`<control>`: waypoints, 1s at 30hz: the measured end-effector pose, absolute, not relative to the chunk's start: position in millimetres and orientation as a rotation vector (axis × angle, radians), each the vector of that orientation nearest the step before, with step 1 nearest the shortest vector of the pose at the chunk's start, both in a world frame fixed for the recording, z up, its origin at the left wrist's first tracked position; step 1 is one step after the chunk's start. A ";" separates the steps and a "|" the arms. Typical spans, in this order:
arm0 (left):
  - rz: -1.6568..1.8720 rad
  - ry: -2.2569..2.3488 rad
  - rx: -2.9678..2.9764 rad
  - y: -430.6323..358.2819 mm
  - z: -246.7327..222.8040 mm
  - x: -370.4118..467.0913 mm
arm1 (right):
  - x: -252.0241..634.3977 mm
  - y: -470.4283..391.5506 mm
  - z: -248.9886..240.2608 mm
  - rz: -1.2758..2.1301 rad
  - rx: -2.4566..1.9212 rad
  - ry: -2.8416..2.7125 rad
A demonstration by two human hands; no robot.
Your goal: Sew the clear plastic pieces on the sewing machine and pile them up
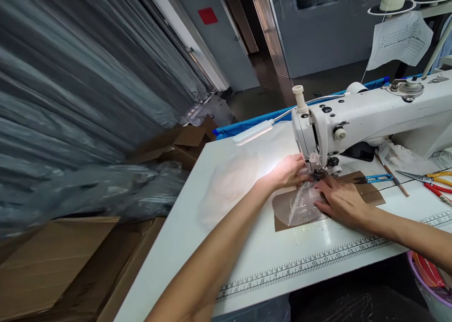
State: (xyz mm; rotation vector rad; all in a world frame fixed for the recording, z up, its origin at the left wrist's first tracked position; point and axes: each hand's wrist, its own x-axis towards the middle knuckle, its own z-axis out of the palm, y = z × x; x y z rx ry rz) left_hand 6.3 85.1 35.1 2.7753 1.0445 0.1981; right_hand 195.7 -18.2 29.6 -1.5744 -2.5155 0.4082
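A white sewing machine (367,112) stands on the white table, its needle area lit by a small lamp. My left hand (286,171) reaches to the left side of the presser foot, fingers bent together at the edge of a sheer white fabric (303,204). On the right of the foot, my right hand (341,199) lies low over the same fabric, its fingers apart and pressing on it. The fabric runs under the foot and over a brown sheet (282,224). Exactly what my left fingertips pinch is hidden by glare and the machine head.
Blue thread snips (377,178), yellow-handled scissors (438,177) and a phone (359,151) lie to the right. A printed ruler (303,268) follows the front edge. Cardboard boxes (52,265) stand at the left, a purple-rimmed basket (423,284) at lower right.
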 end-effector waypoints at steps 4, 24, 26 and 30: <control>0.417 1.169 2.865 88.9 25.8 -1.5 | 204.9 -16.4 13.6 0.322 -1.430 -2.537; 0.901 1.148 2.628 -9.7 7.9 2.9 | 235.7 -11.2 8.8 0.713 -0.961 -2.323; 0.903 1.161 2.630 -12.3 8.7 4.2 | 235.7 -20.9 7.5 0.644 -0.869 -2.412; 0.854 0.952 2.872 -14.7 9.6 4.8 | 232.3 -33.3 5.7 0.451 -0.877 -2.572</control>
